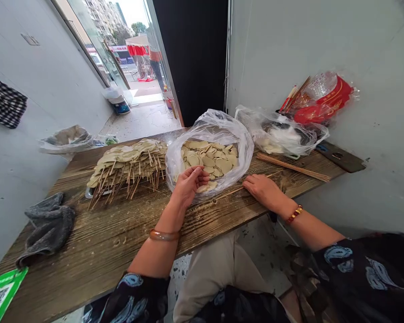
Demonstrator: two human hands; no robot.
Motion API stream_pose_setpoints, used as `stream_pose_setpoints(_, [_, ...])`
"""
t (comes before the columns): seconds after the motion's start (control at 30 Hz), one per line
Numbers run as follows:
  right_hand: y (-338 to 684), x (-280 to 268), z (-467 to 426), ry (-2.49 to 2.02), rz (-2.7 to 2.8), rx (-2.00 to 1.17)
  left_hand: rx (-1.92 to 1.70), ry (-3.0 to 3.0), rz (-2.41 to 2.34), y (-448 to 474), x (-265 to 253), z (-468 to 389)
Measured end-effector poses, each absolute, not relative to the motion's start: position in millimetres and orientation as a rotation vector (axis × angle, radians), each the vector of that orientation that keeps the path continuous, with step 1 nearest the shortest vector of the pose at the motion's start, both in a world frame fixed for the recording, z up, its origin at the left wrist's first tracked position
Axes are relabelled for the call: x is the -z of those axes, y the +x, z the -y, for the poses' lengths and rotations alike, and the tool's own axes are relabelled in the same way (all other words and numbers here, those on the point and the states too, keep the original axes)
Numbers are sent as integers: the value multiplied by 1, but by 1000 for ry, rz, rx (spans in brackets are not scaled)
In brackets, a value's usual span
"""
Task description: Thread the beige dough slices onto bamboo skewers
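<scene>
My left hand (190,183) is at the near side of a clear plastic bag (244,148), its fingers curled together. Whatever they pinch, if anything, is hidden. Inside the opened bag lies a heap of thin, pale beige slices (208,157), with a few right by my fingertips. My right hand (261,189) rests low over the table, closed on a thin wooden skewer (229,193) whose tip points left towards the bag. Left of the bag, a pile of skewered slices (131,159) is stacked on a tray, sticks jutting towards me.
A bundle of bare skewers (294,167) lies on the wooden table (121,242) to the right, beside a dark flat board (341,157). Behind it are another plastic bag (279,134) and red packaging (323,105). A grey cloth (50,224) and a green QR card (5,291) lie left.
</scene>
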State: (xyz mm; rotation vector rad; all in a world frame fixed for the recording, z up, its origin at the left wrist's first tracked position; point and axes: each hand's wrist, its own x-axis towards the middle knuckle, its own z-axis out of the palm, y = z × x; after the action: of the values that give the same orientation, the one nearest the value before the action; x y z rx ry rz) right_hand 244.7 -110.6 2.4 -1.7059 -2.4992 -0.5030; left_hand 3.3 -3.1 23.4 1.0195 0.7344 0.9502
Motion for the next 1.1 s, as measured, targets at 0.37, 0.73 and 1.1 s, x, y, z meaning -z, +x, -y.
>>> stream_pose_setpoints(0.37, [239,-3,110,-1626,2570,551,-969,992,-699,0,-24,5])
stream_pose_setpoints(0.73, [243,5,102,-1543,2539,564,-1184,905,-766,-8,-21,-3])
stream_pose_setpoints(1.1, [244,7,106,-1546,2464,583,-1178,903,-772,-8,-26,-1])
